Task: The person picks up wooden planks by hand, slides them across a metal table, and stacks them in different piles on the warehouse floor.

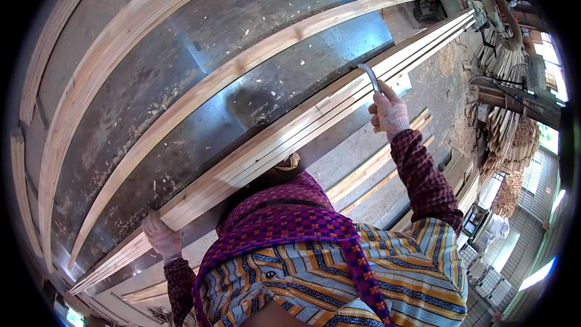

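Running from the lower left of the frame to the upper right, a bundle of long wooden slats (284, 139) is seen lying on the edge of a metal table (200, 79). The left hand (162, 235), gloved, is closed around the lower end of the bundle at the lower left, fingers wrapped over the slats' edge. The right hand (387, 114), also gloved, is raised right of centre and is clamped on a curved metal hook (369, 75), whose tip is set against the upper slats of the bundle. Two single slats (242, 66) are laid apart across the table top, one through the centre and another toward the upper left. A patterned purple scarf (284, 218) and a striped garment fill the bottom centre. Loose strips and offcuts (508, 139) are piled at the right edge, and more boards (375, 175) lie below the table.
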